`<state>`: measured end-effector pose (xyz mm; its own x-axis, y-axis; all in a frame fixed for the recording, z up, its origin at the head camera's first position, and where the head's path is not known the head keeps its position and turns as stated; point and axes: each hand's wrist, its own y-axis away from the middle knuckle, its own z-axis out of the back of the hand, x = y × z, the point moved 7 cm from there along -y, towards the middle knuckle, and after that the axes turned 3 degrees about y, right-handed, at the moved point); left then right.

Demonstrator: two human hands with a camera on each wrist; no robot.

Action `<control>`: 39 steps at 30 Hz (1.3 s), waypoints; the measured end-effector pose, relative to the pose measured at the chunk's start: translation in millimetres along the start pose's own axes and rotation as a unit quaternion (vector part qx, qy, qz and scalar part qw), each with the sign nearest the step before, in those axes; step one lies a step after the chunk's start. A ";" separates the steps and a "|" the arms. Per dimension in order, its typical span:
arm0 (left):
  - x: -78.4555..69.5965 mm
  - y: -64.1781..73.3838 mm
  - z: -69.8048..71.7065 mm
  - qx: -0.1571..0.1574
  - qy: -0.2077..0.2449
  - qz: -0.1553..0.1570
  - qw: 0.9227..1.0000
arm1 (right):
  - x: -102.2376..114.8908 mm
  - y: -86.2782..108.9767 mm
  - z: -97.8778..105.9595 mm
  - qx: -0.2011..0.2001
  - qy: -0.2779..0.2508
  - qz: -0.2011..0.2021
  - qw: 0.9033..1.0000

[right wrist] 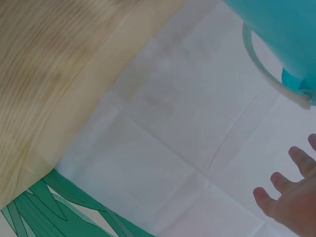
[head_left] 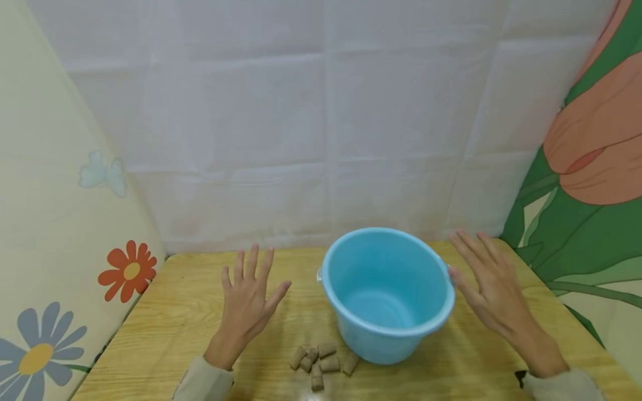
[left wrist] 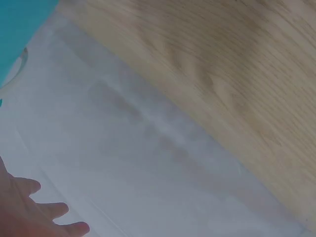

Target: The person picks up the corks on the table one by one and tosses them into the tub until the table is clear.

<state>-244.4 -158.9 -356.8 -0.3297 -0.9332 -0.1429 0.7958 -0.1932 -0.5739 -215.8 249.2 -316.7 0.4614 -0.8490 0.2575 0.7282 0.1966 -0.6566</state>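
A light blue plastic bucket [head_left: 386, 334] stands upright on the wooden table, its inside bare down to the bottom. Just left of its base lies a loose cluster of several brown corks [head_left: 329, 364]. My left hand [head_left: 246, 306] hovers with spread fingers to the left of the bucket, holding nothing. On the other side, my right hand [head_left: 494, 289] is held with straight fingers, its thumb tip right by the bucket's rim in the head view. In the right wrist view, the bucket's handle [right wrist: 261, 69] hangs down its side, above the fingertips.
The wooden table [head_left: 165, 312] ends at a white creased cloth [head_left: 261, 122] hung behind it. A panel with painted flowers [head_left: 37, 356] borders the left side, and one with a large painted tulip [head_left: 602, 133] borders the right.
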 end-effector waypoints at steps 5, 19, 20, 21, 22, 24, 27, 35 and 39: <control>-2.2 2.7 0.0 -0.003 -0.001 -0.008 1.000 | 8.3 -0.2 -0.8 0.014 -0.015 0.000 1.000; -5.2 14.6 -3.5 0.025 0.016 -0.002 1.000 | 21.6 2.0 -11.7 0.076 -0.082 0.016 0.994; -5.9 15.5 -3.8 0.027 0.019 -0.002 0.999 | 21.9 2.2 -12.4 0.079 -0.087 0.016 0.993; -6.5 16.3 -4.2 0.029 0.021 -0.003 0.999 | 22.2 2.5 -13.0 0.082 -0.092 0.016 0.992; -7.1 17.2 -4.6 0.031 0.022 -0.004 0.999 | 22.5 2.6 -13.4 0.083 -0.095 0.016 0.992; -8.0 18.5 -5.1 0.032 0.023 -0.007 0.999 | 22.6 3.0 -14.2 0.085 -0.102 0.015 0.991; -9.0 19.9 -6.0 0.033 0.019 -0.010 0.999 | 22.4 3.6 -16.1 0.092 -0.115 0.011 0.989; -11.5 24.7 -10.4 0.056 0.020 -0.009 0.998 | 20.3 5.9 -21.1 0.099 -0.159 -0.006 0.982; -13.3 26.1 -12.0 0.069 0.025 -0.009 0.997 | 18.2 6.7 -21.5 0.086 -0.170 -0.009 0.982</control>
<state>-225.3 -147.9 -379.6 -0.3663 -0.9139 -0.1750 0.8509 -0.2528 -0.4605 -213.4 224.5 -331.7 0.5692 -0.6461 0.5085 0.7990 0.2888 -0.5274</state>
